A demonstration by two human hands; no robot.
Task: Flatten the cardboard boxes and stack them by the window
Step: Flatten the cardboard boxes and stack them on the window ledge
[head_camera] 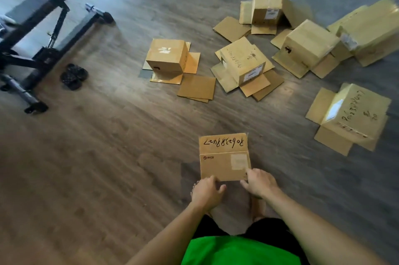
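Flattened box (224, 157) held just beyond both hands, long axis running near to far. Left hand (206, 192) and right hand (260, 182) each grip its near edge, equally close. Unflattened boxes (244, 63) lie far right on floor (108, 156).

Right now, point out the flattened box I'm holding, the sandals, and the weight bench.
flattened box (224, 164), head view, on its printed front panel.
sandals (74, 76), head view, on the dark pair's middle.
weight bench (43, 16), head view, on its black frame.
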